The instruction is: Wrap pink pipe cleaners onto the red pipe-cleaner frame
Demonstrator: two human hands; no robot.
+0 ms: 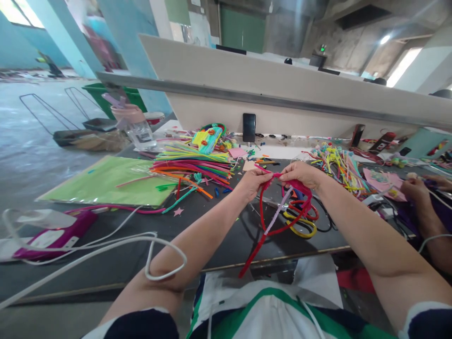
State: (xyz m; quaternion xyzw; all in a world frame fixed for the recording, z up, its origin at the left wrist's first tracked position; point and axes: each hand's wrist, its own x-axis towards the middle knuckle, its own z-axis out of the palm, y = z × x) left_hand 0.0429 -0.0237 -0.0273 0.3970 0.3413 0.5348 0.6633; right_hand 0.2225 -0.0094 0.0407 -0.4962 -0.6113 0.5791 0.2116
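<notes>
Both my hands meet above the front part of the dark table, pinching fuzzy pipe cleaners. My left hand grips a pink pipe cleaner whose end sticks out past the fingers. My right hand is closed on the same pink piece, close beside the left fingertips. From them hangs a loop of red pipe cleaner, joined to a pale lilac twisted stem with a red lower end. Behind and below the loop lie scissors with yellow handles and a pair with red handles, both partly covered.
Bundles of colored pipe cleaners lie beyond my left hand, beside a green sheet in plastic. White cables cross a purple power strip. A phone leans on the partition; another person's hand is at right.
</notes>
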